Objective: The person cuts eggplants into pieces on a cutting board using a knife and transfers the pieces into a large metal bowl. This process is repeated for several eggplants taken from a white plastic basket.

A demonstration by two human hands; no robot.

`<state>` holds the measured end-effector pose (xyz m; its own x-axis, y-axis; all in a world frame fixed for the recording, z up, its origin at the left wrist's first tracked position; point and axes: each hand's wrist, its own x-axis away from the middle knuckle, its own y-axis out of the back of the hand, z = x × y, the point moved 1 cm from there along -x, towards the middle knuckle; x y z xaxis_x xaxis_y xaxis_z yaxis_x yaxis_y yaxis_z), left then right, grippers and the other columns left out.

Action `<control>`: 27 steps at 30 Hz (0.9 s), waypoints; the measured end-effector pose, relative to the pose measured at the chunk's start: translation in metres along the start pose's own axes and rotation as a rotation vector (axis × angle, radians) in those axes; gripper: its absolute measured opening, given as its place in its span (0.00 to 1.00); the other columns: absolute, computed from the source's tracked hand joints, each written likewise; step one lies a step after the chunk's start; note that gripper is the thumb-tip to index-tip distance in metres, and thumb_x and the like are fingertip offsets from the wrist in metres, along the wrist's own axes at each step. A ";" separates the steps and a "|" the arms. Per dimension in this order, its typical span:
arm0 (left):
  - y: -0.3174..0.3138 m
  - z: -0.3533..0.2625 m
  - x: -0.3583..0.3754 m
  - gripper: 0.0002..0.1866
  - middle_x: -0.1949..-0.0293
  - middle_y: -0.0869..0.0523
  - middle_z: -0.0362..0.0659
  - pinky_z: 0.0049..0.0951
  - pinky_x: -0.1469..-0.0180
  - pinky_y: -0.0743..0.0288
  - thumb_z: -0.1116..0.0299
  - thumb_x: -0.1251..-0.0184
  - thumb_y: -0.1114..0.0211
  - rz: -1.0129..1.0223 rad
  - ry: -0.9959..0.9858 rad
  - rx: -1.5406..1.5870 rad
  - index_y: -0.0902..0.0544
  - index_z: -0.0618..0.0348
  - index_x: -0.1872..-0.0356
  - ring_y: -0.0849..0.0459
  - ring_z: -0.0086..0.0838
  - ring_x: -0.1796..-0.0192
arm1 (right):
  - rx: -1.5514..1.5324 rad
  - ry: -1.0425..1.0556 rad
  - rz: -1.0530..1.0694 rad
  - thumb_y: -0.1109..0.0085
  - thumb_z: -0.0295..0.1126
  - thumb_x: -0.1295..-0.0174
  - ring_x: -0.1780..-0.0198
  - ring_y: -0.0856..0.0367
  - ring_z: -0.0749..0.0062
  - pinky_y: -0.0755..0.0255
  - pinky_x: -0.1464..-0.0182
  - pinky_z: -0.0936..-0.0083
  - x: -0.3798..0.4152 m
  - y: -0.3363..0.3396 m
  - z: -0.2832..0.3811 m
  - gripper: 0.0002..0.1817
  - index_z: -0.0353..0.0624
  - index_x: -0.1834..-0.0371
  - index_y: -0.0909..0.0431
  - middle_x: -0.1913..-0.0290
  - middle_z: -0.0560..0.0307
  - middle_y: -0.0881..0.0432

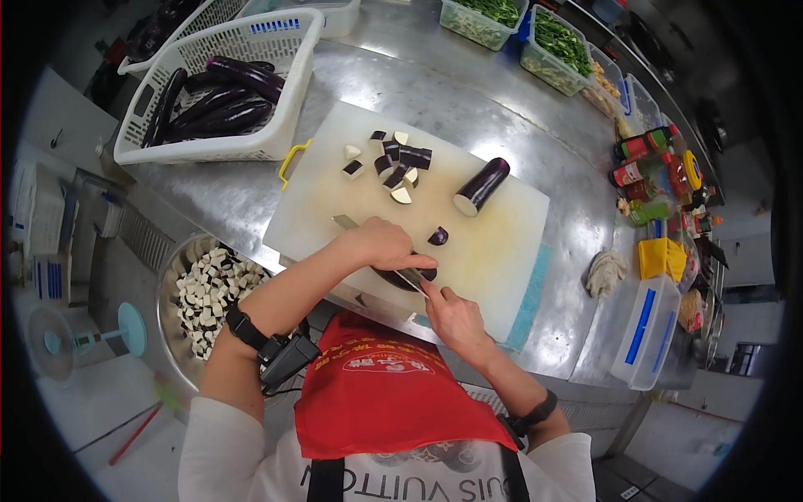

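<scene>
On a white cutting board [502, 238], my left hand [381, 243] bends over a dark piece of eggplant [428, 274], its fingers closed and partly hiding it. My right hand [456, 318] grips a knife [344, 222] near the board's front edge. The blade runs beneath my left hand, and its end shows beyond it. A purple half eggplant [483, 186] with a pale cut face lies farther back. Several cut eggplant chunks [415, 157] are grouped at the upper left of the board. One small piece [437, 236] lies just beyond my hands.
Whole eggplants [222, 105] fill a white plastic basket [293, 92]. A metal bowl [170, 322] of diced eggplant stands at lower left. Tubs of chopped greens [559, 43] are at the back. Bottles [644, 144], a rag [606, 274] and a clear container [646, 335] stand right.
</scene>
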<state>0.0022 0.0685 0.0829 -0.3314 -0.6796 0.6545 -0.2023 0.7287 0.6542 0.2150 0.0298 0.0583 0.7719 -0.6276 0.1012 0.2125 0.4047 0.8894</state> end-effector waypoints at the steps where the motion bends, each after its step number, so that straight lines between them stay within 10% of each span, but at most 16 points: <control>1: 0.005 -0.003 0.001 0.24 0.54 0.16 0.50 0.44 0.47 0.28 0.47 0.32 0.43 0.004 -0.003 -0.010 0.19 0.59 0.52 0.18 0.44 0.49 | -0.013 -0.012 0.009 0.46 0.31 0.35 0.75 0.19 0.46 0.23 0.72 0.56 0.004 0.003 -0.001 0.18 0.46 0.42 0.28 0.71 0.47 0.21; 4: 0.027 0.002 0.023 0.22 0.53 0.17 0.51 0.42 0.44 0.28 0.52 0.35 0.40 -0.937 -0.215 0.482 0.19 0.58 0.50 0.19 0.43 0.46 | -0.178 -0.070 -0.078 0.47 0.30 0.34 0.74 0.20 0.44 0.25 0.71 0.55 0.023 0.016 -0.008 0.15 0.45 0.44 0.27 0.71 0.44 0.20; 7: 0.025 0.031 0.040 0.23 0.49 0.19 0.48 0.44 0.41 0.31 0.59 0.41 0.37 -1.234 -0.442 0.600 0.22 0.55 0.45 0.22 0.41 0.42 | -0.352 -0.198 -0.202 0.47 0.28 0.34 0.73 0.20 0.42 0.28 0.71 0.56 0.042 0.023 -0.026 0.12 0.41 0.48 0.27 0.72 0.41 0.21; 13: -0.079 0.042 0.010 0.30 0.46 0.22 0.42 0.50 0.43 0.36 0.63 0.47 0.33 -0.775 -0.420 -0.265 0.26 0.50 0.39 0.24 0.36 0.45 | -0.378 -0.334 -0.184 0.48 0.26 0.34 0.72 0.21 0.42 0.30 0.70 0.57 0.041 0.039 -0.040 0.08 0.37 0.54 0.27 0.75 0.38 0.23; 19: -0.120 0.041 0.004 0.33 0.49 0.23 0.42 0.42 0.48 0.33 0.54 0.53 0.25 -0.836 0.057 0.163 0.24 0.51 0.44 0.24 0.38 0.46 | -0.242 -0.226 -0.130 0.48 0.26 0.34 0.73 0.22 0.42 0.30 0.70 0.56 0.024 0.034 -0.041 0.09 0.38 0.52 0.26 0.75 0.40 0.22; 27: -0.153 0.026 0.018 0.23 0.52 0.22 0.43 0.39 0.48 0.31 0.63 0.52 0.27 -1.214 0.015 0.287 0.20 0.53 0.52 0.24 0.40 0.48 | -0.185 -0.125 -0.039 0.49 0.27 0.34 0.72 0.22 0.40 0.29 0.69 0.54 0.009 0.055 -0.024 0.10 0.36 0.52 0.28 0.74 0.39 0.21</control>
<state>0.0035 -0.0527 -0.0150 0.2197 -0.9254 -0.3088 -0.5644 -0.3787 0.7335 0.2483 0.0620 0.0979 0.6834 -0.7178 0.1329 0.3560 0.4866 0.7978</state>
